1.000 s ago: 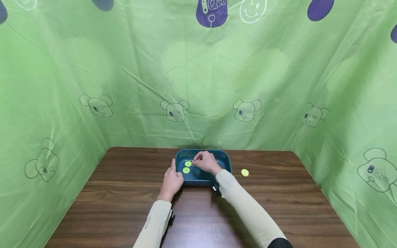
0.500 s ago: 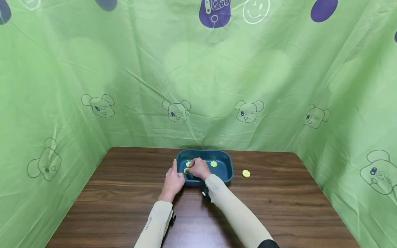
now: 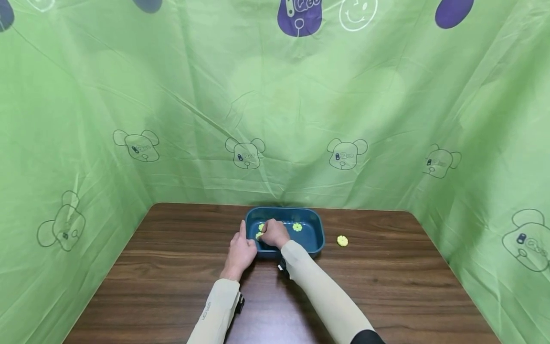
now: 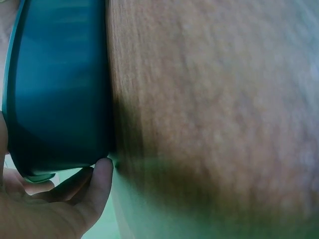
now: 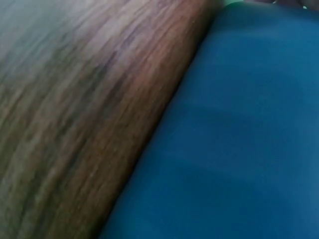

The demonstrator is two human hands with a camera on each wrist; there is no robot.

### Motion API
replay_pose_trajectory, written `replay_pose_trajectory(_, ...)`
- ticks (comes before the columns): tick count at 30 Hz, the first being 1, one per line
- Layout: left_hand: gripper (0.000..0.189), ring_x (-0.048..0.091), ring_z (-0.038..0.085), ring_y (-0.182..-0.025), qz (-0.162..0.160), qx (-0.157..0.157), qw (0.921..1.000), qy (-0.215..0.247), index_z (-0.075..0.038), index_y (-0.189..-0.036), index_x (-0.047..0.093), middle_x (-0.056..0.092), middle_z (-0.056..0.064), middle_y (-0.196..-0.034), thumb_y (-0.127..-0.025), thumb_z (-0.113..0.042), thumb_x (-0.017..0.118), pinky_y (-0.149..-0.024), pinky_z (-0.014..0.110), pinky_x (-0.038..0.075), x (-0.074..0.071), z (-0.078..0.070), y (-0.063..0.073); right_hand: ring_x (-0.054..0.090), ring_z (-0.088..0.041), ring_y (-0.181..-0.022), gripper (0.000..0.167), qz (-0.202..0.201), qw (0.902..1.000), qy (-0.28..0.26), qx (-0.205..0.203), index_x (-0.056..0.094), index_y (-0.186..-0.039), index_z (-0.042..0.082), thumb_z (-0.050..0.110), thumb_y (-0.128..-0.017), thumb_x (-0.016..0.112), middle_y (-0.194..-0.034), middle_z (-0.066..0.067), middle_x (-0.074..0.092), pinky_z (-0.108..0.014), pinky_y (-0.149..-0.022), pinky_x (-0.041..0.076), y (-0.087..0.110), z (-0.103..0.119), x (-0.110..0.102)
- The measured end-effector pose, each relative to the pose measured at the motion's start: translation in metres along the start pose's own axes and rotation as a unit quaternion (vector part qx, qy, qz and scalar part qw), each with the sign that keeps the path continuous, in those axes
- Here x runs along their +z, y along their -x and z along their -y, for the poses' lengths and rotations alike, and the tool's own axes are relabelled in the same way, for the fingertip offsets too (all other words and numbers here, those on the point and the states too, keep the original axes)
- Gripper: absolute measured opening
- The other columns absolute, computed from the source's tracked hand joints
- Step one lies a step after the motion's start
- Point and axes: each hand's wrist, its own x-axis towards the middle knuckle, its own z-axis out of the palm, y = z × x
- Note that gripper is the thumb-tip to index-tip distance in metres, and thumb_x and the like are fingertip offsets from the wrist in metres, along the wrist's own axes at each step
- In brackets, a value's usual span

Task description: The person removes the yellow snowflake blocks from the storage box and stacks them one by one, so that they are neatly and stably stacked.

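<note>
A dark blue rectangular tray (image 3: 310,237) with raised sides stands near the back of the table. My left hand (image 3: 240,249) grips its front left corner, index finger straight along the left side; in the left wrist view, fingertips (image 4: 102,174) curl against the tray's outer wall (image 4: 60,94). Inside the tray, my right hand (image 3: 276,234) reaches to the left part, its fingertips pinching at a small yellow flower-shaped piece (image 3: 259,236), partly hidden by them. Just behind lies another yellow piece (image 3: 261,226), and a third yellow piece (image 3: 297,227) lies on the tray floor to the right.
One more yellow flower-shaped piece (image 3: 342,241) lies on the brown wooden table (image 3: 378,272), right of the tray. Green printed cloth (image 3: 296,181) hangs behind and at both sides. The right wrist view holds only table and the tray's outer wall (image 5: 224,139), blurred.
My right hand has moved left and toward me within the tray, uncovering the yellow piece on the right. My left hand keeps its place at the corner.
</note>
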Motion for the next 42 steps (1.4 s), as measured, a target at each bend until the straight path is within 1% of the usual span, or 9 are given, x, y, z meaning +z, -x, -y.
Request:
replay_pose_trajectory(4, 0.075, 0.061, 0.043, -0.118, -0.002, 0.000, 1.0000, 0.002, -0.004, -0.161, 0.024, 0.058, 0.028, -0.133, -0.091, -0.013, 0.050, -0.098, 0.055, 0.050, -0.001, -0.001, 0.000, 0.022, -0.011, -0.045, 0.056, 0.011, 0.9999, 0.004, -0.006, 0.036, -0.051, 0.017, 0.021, -0.085, 0.080, -0.047, 0.007, 0.023, -0.027, -0.049, 0.028, 0.001, 0.001, -0.001)
replay_pose_trajectory(14, 0.075, 0.061, 0.044, -0.116, 0.000, -0.003, 1.0000, -0.003, -0.004, -0.161, 0.024, 0.058, 0.029, -0.131, -0.090, -0.014, 0.049, -0.097, 0.055, 0.050, 0.000, -0.001, 0.002, 0.018, -0.012, -0.047, 0.054, 0.035, 0.9993, 0.011, 0.004, 0.034, -0.054, 0.018, 0.020, -0.087, 0.078, -0.050, 0.006, 0.022, -0.027, -0.048, 0.021, 0.003, 0.000, -0.002)
replay_pose_trajectory(17, 0.075, 0.061, 0.044, -0.117, 0.002, -0.002, 1.0000, -0.005, -0.003, -0.161, 0.025, 0.058, 0.029, -0.131, -0.090, -0.013, 0.049, -0.098, 0.055, 0.049, 0.001, 0.000, 0.002, 0.030, -0.012, -0.051, 0.043, 0.037, 0.9990, 0.021, 0.010, 0.044, -0.062, 0.018, 0.023, -0.086, 0.079, -0.057, 0.006, 0.034, -0.028, -0.051, 0.029, 0.005, 0.000, -0.004)
replay_pose_trajectory(20, 0.075, 0.061, 0.044, -0.117, 0.001, -0.001, 1.0000, -0.003, -0.004, -0.161, 0.025, 0.058, 0.029, -0.132, -0.091, -0.013, 0.049, -0.098, 0.055, 0.049, 0.002, 0.000, 0.001, 0.049, -0.013, -0.065, 0.028, 0.025, 0.9991, 0.031, 0.010, 0.057, -0.077, 0.017, 0.025, -0.083, 0.082, -0.072, 0.006, 0.052, -0.031, -0.059, 0.041, 0.008, -0.001, -0.007)
replay_pose_trajectory(23, 0.075, 0.061, 0.044, -0.117, -0.001, 0.000, 1.0000, -0.003, -0.004, -0.161, 0.025, 0.058, 0.029, -0.131, -0.091, -0.013, 0.050, -0.098, 0.055, 0.049, 0.002, 0.001, 0.000, 0.058, -0.016, -0.076, 0.025, 0.012, 0.9993, 0.034, -0.001, 0.063, -0.087, 0.014, 0.026, -0.081, 0.085, -0.083, 0.003, 0.061, -0.035, -0.065, 0.047, 0.011, -0.003, -0.011)
replay_pose_trajectory(29, 0.074, 0.061, 0.043, -0.117, -0.003, -0.002, 1.0000, -0.005, -0.004, -0.161, 0.025, 0.059, 0.028, -0.130, -0.092, -0.013, 0.051, -0.098, 0.055, 0.049, 0.001, 0.001, 0.000, 0.059, -0.016, -0.075, 0.025, 0.004, 0.9996, 0.017, -0.020, 0.067, -0.090, 0.011, 0.024, -0.080, 0.086, -0.083, 0.002, 0.064, -0.034, -0.067, 0.049, 0.013, -0.009, -0.018)
replay_pose_trajectory(36, 0.073, 0.061, 0.043, -0.118, -0.001, -0.001, 1.0000, -0.003, -0.004, -0.161, 0.024, 0.058, 0.029, -0.133, -0.093, -0.013, 0.050, -0.098, 0.056, 0.049, 0.002, -0.001, -0.001, 0.060, -0.014, -0.074, 0.014, 0.001, 0.9993, -0.002, -0.038, 0.072, -0.087, 0.011, 0.019, -0.083, 0.082, -0.085, 0.001, 0.070, -0.034, -0.072, 0.052, 0.013, -0.016, -0.025)
replay_pose_trajectory(39, 0.073, 0.061, 0.043, -0.117, -0.002, -0.002, 1.0000, -0.005, -0.004, -0.161, 0.024, 0.058, 0.029, -0.132, -0.093, -0.013, 0.050, -0.098, 0.055, 0.049, 0.002, 0.000, -0.001, 0.060, -0.013, -0.071, 0.011, 0.002, 0.9984, -0.011, -0.055, 0.072, -0.088, 0.010, 0.016, -0.085, 0.080, -0.083, 0.000, 0.070, -0.033, -0.070, 0.051, 0.015, -0.018, -0.032)
replay_pose_trajectory(42, 0.073, 0.061, 0.043, -0.116, 0.000, -0.003, 1.0000, -0.006, -0.005, -0.161, 0.024, 0.058, 0.028, -0.132, -0.093, -0.013, 0.050, -0.098, 0.055, 0.049, 0.002, 0.000, -0.001, 0.061, -0.013, -0.071, 0.007, 0.000, 0.9977, -0.030, -0.061, 0.072, -0.088, 0.010, 0.015, -0.087, 0.077, -0.082, 0.000, 0.070, -0.032, -0.070, 0.051, 0.017, -0.020, -0.043)
